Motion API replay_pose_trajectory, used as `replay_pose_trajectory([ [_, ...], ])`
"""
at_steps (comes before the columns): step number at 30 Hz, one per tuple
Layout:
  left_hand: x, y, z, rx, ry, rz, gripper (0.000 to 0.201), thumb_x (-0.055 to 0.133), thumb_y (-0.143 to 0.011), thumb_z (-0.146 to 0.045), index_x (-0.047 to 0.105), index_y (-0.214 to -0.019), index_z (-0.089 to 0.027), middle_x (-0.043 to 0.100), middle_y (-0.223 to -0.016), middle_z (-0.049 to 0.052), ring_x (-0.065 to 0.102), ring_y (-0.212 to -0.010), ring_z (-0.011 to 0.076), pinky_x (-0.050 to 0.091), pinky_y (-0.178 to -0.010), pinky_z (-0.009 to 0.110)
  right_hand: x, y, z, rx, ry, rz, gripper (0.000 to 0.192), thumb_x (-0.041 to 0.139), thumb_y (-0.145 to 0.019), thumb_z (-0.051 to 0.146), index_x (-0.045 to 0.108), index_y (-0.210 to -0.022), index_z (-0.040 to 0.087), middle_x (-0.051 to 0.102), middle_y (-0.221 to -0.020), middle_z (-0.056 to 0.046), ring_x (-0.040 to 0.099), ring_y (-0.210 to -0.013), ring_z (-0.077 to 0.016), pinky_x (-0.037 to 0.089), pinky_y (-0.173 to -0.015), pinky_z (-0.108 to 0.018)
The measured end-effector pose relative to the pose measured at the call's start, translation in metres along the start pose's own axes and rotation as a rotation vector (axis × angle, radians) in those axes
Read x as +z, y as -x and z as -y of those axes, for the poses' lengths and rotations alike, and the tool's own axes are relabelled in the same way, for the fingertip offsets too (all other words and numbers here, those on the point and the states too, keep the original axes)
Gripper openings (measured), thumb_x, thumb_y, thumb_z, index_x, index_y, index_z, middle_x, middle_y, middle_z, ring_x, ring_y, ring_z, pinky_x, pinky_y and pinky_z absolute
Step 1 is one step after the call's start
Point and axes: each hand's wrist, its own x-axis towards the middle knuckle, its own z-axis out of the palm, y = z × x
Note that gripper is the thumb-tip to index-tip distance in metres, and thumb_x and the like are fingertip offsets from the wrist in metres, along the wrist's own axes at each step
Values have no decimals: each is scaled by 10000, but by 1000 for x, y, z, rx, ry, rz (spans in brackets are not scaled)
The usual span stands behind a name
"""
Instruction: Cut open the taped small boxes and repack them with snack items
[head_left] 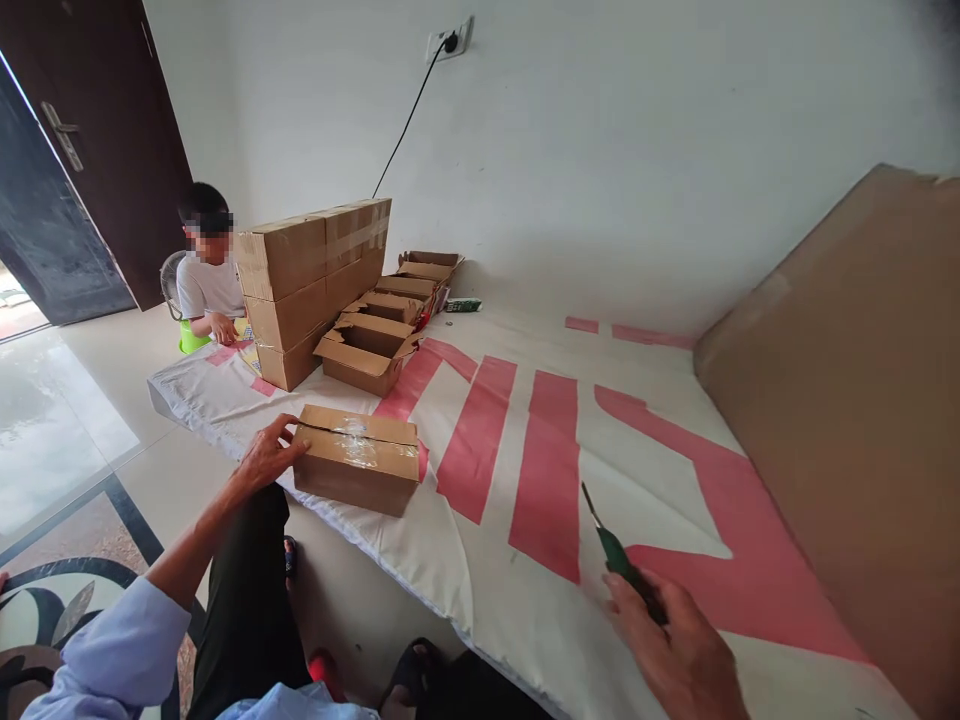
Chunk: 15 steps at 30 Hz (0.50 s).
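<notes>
A small taped cardboard box (356, 465) lies near the front edge of the cloth-covered table. Its top flaps meet at a dark seam, with shiny clear tape across the middle. My left hand (268, 450) grips the box's left end, fingers bent over the top edge. At the lower right, my right hand (679, 630) is closed around a green-handled tool (615, 548). A thin metal shaft sticks out of the handle, pointing up and left, apart from the box; its exact kind is hard to make out.
Closed cardboard boxes (289, 315) form a stacked wall at the back left. Several open boxes (367, 350) stand beside it, near a small green packet (463, 305). Another person (214, 280) sits beyond the stack. A large cardboard sheet (847, 380) rises on the right.
</notes>
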Motion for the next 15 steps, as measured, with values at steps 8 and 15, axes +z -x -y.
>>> replay_pose_trajectory([
  [8, 43, -22, -17, 67, 341, 173, 371, 612, -930, -444, 703, -1218, -229, 672, -1433, 97, 664, -1247, 276, 594, -934, 374, 50, -6, 126, 213, -746, 288, 611, 690, -810, 772, 681, -1075, 222, 808, -1078, -115, 736, -775, -219, 572, -645, -324],
  [15, 48, -41, -10, 32, 495, 217, 243, 651, -888, -393, 730, -998, -192, 581, -1540, 99, 649, -1263, 265, 593, -910, 345, 52, -10, 127, 202, -819, 333, 616, 703, -822, 799, 688, -1048, 227, 781, -934, -64, 703, -704, -203, 557, -630, -330],
])
